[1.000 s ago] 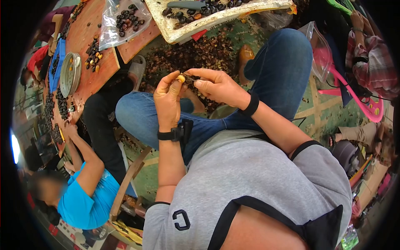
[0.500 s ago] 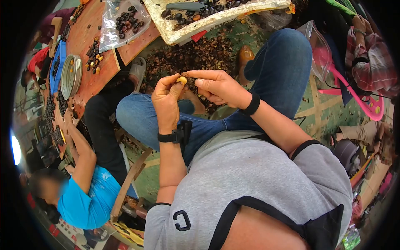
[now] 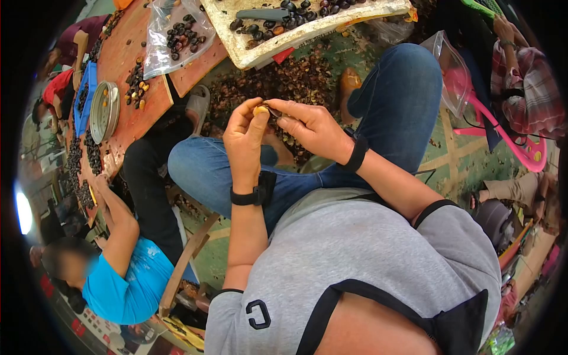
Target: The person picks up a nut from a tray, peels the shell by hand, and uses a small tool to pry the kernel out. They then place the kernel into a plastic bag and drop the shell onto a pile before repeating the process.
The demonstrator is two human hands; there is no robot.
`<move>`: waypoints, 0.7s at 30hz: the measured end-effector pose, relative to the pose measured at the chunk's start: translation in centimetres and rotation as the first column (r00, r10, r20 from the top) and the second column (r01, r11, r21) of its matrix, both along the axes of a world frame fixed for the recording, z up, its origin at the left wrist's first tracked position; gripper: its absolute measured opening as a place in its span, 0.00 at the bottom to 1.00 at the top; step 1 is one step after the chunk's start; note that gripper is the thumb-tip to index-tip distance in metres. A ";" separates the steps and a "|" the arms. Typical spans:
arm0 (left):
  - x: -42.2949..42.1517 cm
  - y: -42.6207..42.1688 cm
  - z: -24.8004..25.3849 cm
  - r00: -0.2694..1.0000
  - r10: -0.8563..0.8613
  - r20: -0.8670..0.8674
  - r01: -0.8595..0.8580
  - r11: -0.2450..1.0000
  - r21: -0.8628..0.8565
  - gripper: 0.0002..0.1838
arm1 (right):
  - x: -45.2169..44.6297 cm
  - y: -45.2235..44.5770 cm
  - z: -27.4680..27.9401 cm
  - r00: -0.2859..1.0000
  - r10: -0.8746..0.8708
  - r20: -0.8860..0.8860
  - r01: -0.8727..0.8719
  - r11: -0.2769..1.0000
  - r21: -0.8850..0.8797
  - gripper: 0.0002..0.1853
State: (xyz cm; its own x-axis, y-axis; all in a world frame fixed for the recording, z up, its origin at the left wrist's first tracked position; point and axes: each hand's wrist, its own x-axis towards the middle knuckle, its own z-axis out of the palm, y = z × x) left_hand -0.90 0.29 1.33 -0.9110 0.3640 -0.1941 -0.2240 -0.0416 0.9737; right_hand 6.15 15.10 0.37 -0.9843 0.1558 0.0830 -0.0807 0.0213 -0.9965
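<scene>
Between the thumb and fingers of my left hand is a small nut with a pale yellow kernel and dark skin on one side. My right hand meets it from the right, its thumb and forefinger closed on the dark skin at the nut's edge; its other fingers are curled under. Both hands are above my lap, between my knees. Below them, dark shell pieces cover the floor.
Ahead stands a white foam box lid holding dark nuts and a grey-handled tool. A clear bag of nuts, a round metal tin and a blue tray sit on the wooden table. A co-worker in blue sits at left.
My left hand has shifted slightly right and up with the nut, turning it a little. My right thumb and forefinger have closed in beside the kernel.
</scene>
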 end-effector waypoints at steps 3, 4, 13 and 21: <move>0.4 0.2 1.3 0.998 -0.004 -0.070 -0.004 0.994 -0.113 0.15 | -0.1 -0.1 -0.6 0.979 -0.044 -0.198 0.097 0.959 0.265 0.21; 0.5 0.3 1.4 0.997 -0.001 -0.072 -0.007 0.994 -0.113 0.15 | -0.1 -0.2 -0.5 0.982 -0.049 -0.181 0.091 0.969 0.229 0.21; 1.2 0.5 -0.2 0.929 -0.041 -0.368 -0.100 0.929 -0.357 0.16 | 0.8 -0.6 0.4 0.950 0.170 0.261 0.043 0.758 -0.650 0.21; 1.6 1.5 0.9 0.990 0.103 0.095 -0.119 0.976 0.181 0.17 | 0.3 -1.1 1.2 0.943 0.146 0.298 0.091 0.749 -0.656 0.23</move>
